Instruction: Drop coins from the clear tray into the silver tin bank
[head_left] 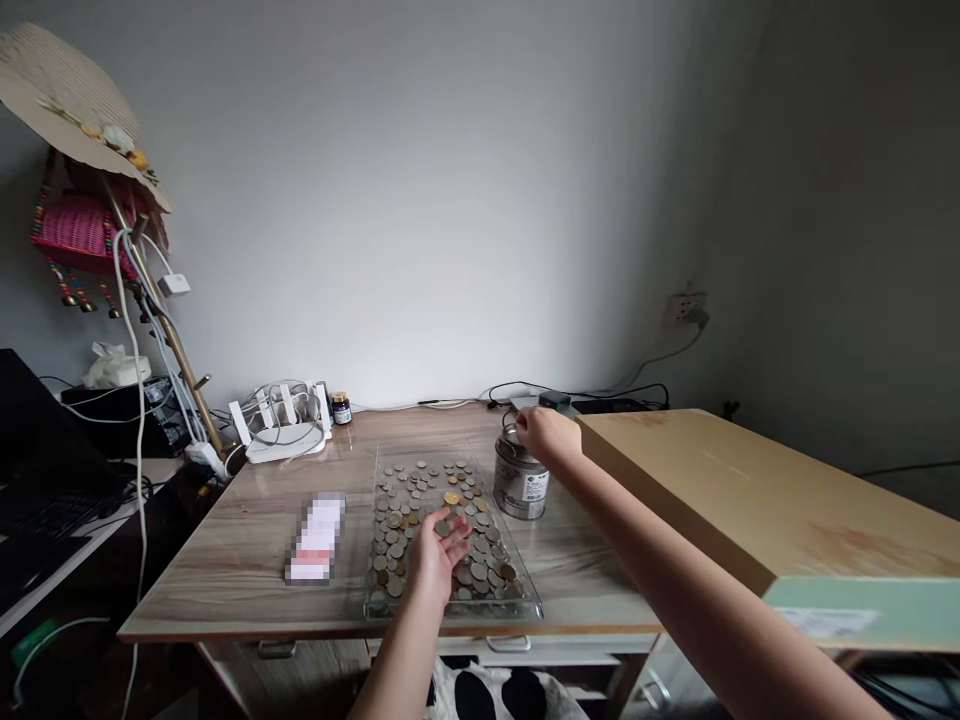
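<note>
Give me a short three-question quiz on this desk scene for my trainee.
1. True or false: the right hand is on top of the metal tin.
2. Where is the left hand? A) on the white router B) palm up over the coins in the clear tray C) on the cardboard box
3. Fill in: the tin stands to the ___ of the clear tray, as the camera sees it.

Key: 1 true. 2 B: it is held open above the coins; the white router and the cardboard box are untouched. 3 right.
</note>
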